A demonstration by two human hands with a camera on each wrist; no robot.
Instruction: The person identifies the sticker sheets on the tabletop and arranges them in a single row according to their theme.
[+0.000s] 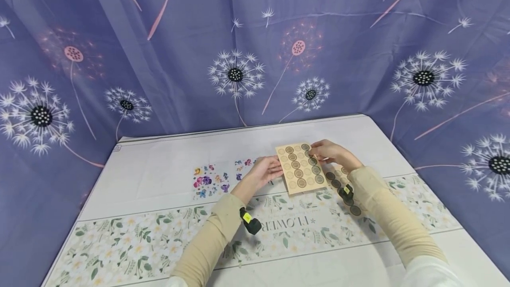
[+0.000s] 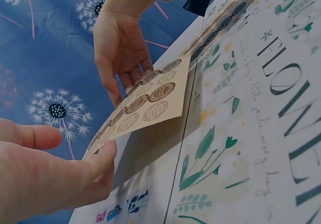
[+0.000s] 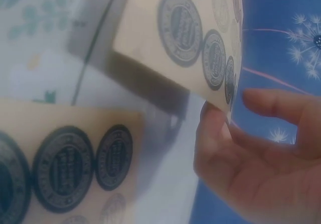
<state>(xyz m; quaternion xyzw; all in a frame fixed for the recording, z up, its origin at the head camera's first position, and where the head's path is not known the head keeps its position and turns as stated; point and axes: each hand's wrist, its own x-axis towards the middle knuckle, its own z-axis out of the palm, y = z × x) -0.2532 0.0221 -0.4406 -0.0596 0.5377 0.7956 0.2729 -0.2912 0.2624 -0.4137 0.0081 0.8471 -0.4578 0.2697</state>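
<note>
A tan sheet of round stickers (image 1: 296, 167), with dark and pale circles in rows, is held tilted above the table. My right hand (image 1: 332, 153) grips its upper right edge in the head view. At the left edge, the fingertips of my left hand (image 1: 264, 171) touch the sheet. The left wrist view shows the left thumb (image 2: 45, 136) apart from the paper. A second tan sticker sheet (image 3: 30, 113) lies on the table under my right forearm, partly hidden. Small colourful cartoon stickers (image 1: 209, 180) lie left of my left hand; others are partly covered by it.
A white table cover (image 1: 151, 163) has a floral band (image 1: 131, 242) with the printed word FLOWER. Purple curtains (image 1: 179, 48) with dandelion prints stand behind and beside the table. Each wrist wears a black device (image 1: 251, 223) with a yellow tag.
</note>
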